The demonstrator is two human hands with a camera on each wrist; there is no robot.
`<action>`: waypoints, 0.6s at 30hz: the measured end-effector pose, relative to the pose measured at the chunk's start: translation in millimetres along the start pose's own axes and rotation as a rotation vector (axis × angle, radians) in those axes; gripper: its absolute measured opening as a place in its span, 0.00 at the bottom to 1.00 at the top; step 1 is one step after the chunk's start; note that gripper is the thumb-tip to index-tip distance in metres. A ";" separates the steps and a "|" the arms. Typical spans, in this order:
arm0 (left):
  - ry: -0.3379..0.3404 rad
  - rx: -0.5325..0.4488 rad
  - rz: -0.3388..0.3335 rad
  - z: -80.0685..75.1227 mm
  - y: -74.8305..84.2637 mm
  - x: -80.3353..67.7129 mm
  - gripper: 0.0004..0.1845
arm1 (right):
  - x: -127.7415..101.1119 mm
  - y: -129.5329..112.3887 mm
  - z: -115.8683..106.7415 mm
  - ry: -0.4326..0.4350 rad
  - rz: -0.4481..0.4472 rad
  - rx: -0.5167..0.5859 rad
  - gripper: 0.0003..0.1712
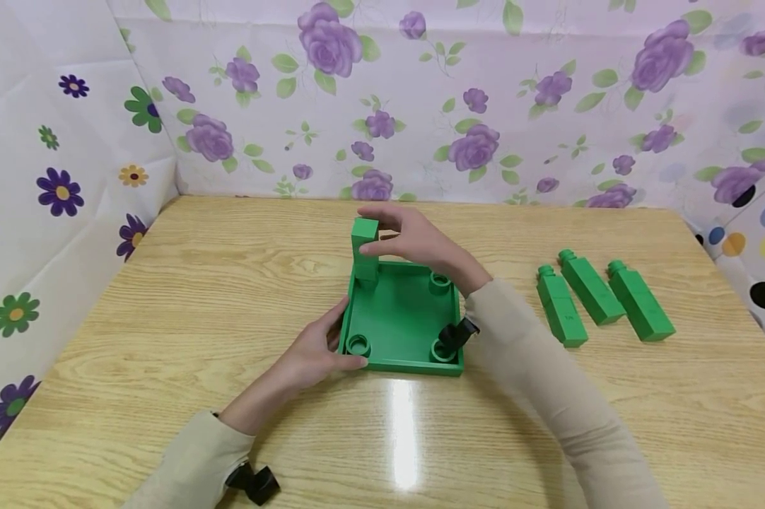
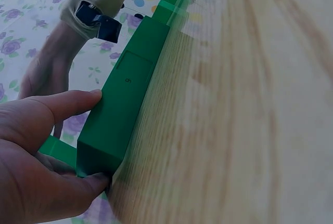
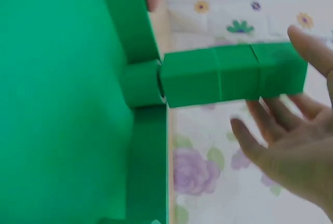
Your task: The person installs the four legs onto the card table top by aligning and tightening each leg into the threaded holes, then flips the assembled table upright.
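A green square panel [image 1: 408, 314] with a raised rim and round corner sockets lies on the table. My left hand [image 1: 315, 353] grips its near left corner, thumb on the front rim and fingers along the left side. On the far left socket stands a green square leg [image 1: 365, 244], upright. My right hand [image 1: 414, 233] holds this leg loosely near its top, with thumb and fingers on different sides. In the right wrist view, the leg [image 3: 218, 76] meets the socket [image 3: 145, 83] with a thin gap showing. Its threaded end is hidden.
Three more green legs, among them the leftmost leg [image 1: 561, 307], lie on the wooden table [image 1: 230, 283] to the right, their threaded ends pointing away. Flowered sheets [image 1: 382, 99] rise behind the table and at its sides. Black wrist cameras sit on both forearms.
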State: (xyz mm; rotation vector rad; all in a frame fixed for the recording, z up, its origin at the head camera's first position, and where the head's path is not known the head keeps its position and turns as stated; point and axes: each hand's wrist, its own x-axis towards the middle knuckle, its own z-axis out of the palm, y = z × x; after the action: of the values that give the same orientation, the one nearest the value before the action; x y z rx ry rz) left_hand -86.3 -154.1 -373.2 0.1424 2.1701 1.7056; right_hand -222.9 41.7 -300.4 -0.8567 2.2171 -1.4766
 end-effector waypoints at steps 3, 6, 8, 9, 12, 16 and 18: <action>0.006 0.003 -0.005 -0.1 -0.2 0.1 0.56 | 1.8 2.8 -6.8 -0.057 -0.019 0.083 0.38; 0.008 0.006 -0.008 -0.2 -0.5 0.2 0.55 | 4.4 5.4 -10.6 -0.100 -0.054 0.136 0.37; 0.007 0.006 -0.005 -0.3 -0.6 0.2 0.55 | 5.8 6.6 -11.5 -0.121 -0.073 0.166 0.37; 0.005 0.005 -0.003 -0.1 -0.7 0.3 0.55 | 6.5 6.9 -11.6 -0.131 -0.083 0.175 0.36; -0.001 0.000 0.004 0.0 -0.5 0.1 0.55 | 7.6 6.8 -11.0 -0.152 -0.104 0.192 0.36; -0.003 -0.005 0.009 0.0 -0.2 0.4 0.56 | 9.0 7.1 -10.1 -0.154 -0.110 0.192 0.33; -0.002 -0.005 0.008 0.0 -0.1 0.6 0.56 | 9.4 7.5 -9.7 -0.146 -0.108 0.186 0.31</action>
State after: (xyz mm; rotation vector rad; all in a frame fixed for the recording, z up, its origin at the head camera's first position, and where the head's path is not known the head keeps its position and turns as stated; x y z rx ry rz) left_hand -86.8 -154.0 -373.5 0.1521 2.1666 1.7141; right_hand -237.9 44.7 -302.9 -1.0009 1.9222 -1.5852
